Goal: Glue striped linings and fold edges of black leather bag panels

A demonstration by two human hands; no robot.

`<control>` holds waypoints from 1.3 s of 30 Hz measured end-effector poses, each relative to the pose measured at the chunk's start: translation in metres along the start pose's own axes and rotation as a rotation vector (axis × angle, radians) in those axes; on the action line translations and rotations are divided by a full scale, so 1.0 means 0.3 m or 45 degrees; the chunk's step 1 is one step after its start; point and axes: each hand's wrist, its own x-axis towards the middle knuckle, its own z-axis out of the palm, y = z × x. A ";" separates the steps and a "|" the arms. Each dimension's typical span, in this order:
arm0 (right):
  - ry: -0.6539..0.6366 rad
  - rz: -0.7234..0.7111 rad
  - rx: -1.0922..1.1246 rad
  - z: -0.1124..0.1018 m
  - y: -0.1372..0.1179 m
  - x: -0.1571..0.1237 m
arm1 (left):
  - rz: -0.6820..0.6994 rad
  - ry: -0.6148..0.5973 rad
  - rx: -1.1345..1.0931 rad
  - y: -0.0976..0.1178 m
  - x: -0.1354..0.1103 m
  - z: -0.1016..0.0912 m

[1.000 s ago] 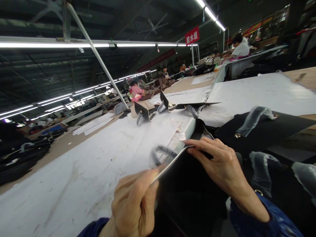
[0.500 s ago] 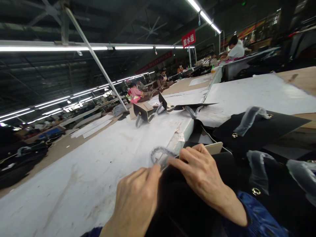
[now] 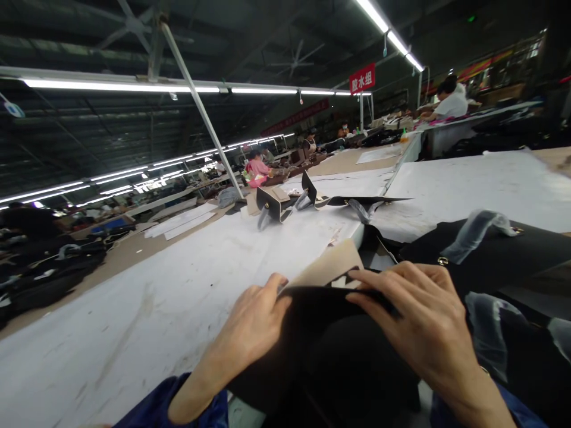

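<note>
A black leather-like panel [image 3: 334,345] hangs before me, its upper edge held between both hands. My left hand [image 3: 250,330] pinches that edge at its left end, thumb and fingers pressed together. Farther right, my right hand [image 3: 419,315] grips the same edge with the thumb below and fingers above. Behind the edge a beige stiff board [image 3: 328,264] stands up, with a small dark and white patch beside my right fingertips. Close to my right hand lies a black panel [image 3: 495,249] bearing a plastic-wrapped handle [image 3: 479,235] with gold-coloured fittings.
The white-covered table [image 3: 169,291] stretches left and ahead. Several small black pieces with wrapped handles stand on it, one of them an upright flap [image 3: 270,205]. Another wrapped handle [image 3: 488,327] lies at right. Dark goods [image 3: 57,267] are piled far left. People sit farther off.
My hands have moved apart along the panel edge, the right one to the right. The wrapped handle between them has gone from sight, and the beige board now shows there. The view has shifted slightly.
</note>
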 end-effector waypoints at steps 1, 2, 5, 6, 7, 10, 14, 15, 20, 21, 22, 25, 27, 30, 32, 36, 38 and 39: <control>0.015 0.047 0.045 0.000 0.024 0.001 | 0.031 0.049 -0.033 -0.009 -0.001 -0.011; 0.028 0.108 0.119 0.006 0.047 0.001 | 0.070 0.094 -0.062 -0.015 -0.003 -0.022; 0.083 0.383 0.409 0.046 0.104 -0.005 | 0.195 0.181 -0.153 -0.022 -0.009 -0.041; 0.107 0.485 0.505 0.063 0.118 -0.008 | 0.230 0.197 -0.177 -0.021 -0.012 -0.043; 0.124 0.578 0.592 0.078 0.129 -0.011 | 0.260 0.211 -0.196 -0.018 -0.015 -0.042; 0.091 0.777 0.833 0.098 0.145 -0.012 | 0.353 0.230 -0.215 -0.008 -0.029 -0.032; 0.008 1.021 1.025 0.075 0.135 -0.002 | 0.479 0.206 -0.271 0.003 -0.052 -0.025; -0.004 1.075 1.040 0.066 0.130 0.001 | 0.495 0.187 -0.299 0.004 -0.057 -0.025; 0.017 1.196 1.068 0.041 0.116 0.014 | 0.518 0.154 -0.331 0.012 -0.074 -0.032; 0.017 1.195 1.071 0.040 0.115 0.016 | 0.529 0.170 -0.311 0.014 -0.076 -0.032; 0.019 1.190 1.074 0.039 0.116 0.017 | 0.538 0.186 -0.288 0.015 -0.077 -0.031; 0.021 1.182 1.085 0.041 0.119 0.015 | 0.565 0.235 -0.265 0.015 -0.080 -0.024; 0.039 1.182 1.098 0.043 0.120 0.012 | 0.581 0.245 -0.283 0.014 -0.081 -0.018; 0.060 1.189 1.113 0.044 0.116 0.010 | 0.567 0.209 -0.309 0.014 -0.078 -0.015; 0.080 1.193 1.100 0.041 0.109 0.012 | 0.547 0.157 -0.341 0.013 -0.072 -0.017; 0.116 1.133 1.003 0.024 0.083 0.017 | 0.485 0.039 -0.460 0.008 -0.047 -0.021; 0.109 1.050 0.912 0.010 0.066 0.015 | 0.449 -0.022 -0.507 0.007 -0.035 -0.019; 0.102 0.999 0.866 0.002 0.056 0.014 | 0.433 -0.046 -0.527 0.009 -0.031 -0.015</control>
